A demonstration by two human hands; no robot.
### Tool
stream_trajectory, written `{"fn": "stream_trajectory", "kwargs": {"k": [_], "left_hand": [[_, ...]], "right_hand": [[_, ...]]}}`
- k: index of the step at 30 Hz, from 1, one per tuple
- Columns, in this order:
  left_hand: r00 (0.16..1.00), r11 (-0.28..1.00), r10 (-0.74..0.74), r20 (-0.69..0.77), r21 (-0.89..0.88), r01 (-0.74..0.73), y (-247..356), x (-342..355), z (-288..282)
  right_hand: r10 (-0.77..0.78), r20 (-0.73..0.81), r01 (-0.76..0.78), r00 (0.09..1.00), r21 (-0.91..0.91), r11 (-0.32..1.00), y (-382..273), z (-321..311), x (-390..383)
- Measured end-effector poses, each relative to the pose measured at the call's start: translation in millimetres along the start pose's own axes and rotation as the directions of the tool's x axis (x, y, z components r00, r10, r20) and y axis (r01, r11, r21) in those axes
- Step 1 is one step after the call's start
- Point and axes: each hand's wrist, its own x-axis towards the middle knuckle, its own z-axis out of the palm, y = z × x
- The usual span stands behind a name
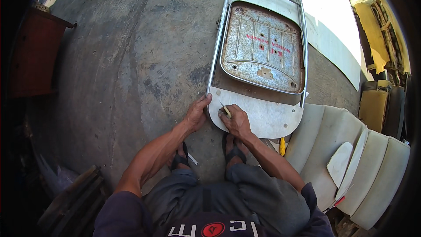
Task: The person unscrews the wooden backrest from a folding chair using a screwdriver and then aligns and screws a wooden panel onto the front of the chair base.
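Note:
A folding chair with a chromed tube frame [218,46] lies flat on the floor in front of me. At its near end is a white rounded panel [267,113]. My left hand [197,113] is closed on the left edge of the chair, thumb along the tube and panel, other fingers partly hidden. Over the panel's left part, my right hand [238,122] grips a slim pointed tool [226,111] with a pale yellowish handle, its thin tip towards the far left. The chair's rusty metal seat pan [263,50], with red lettering, lies beyond the panel.
A yellow-handled tool [282,146] lies just right of the panel's near edge. Pale padded cushions [333,136] fill the right, with a cut white piece [340,162] on them. White sheet material [335,57] lies under the chair's far right side. A reddish-brown cabinet [35,52] stands far left.

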Motion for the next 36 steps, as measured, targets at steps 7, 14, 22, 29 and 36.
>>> {"fn": "stream_trajectory", "kwargs": {"k": [7,14,22,29,36], "left_hand": [[0.998,1.0,-0.026,0.051,0.008,0.026,2,-3,-3],[0.998,1.0,-0.014,0.06,0.022,0.013,-1,2,-10],[0.998,1.0,-0.027,0.052,-0.001,0.028,-1,0,-2],[0.991,0.998,-0.041,0.125,-0.048,0.047,-4,3,-15],[0.993,0.998,-0.03,0.116,-0.051,0.036,-6,4,-11]], "right_hand": [[-0.118,0.096,0.108,0.988,0.097,0.989,8,-12,7],[-0.219,0.157,0.198,0.963,0.137,0.971,13,-19,16],[0.007,-0.126,-0.018,0.992,-0.092,0.996,-16,-10,57],[-0.36,-0.133,0.362,0.923,-0.01,0.932,-9,-11,64],[-0.302,-0.121,0.303,0.945,-0.014,0.953,-4,-13,60]]}}
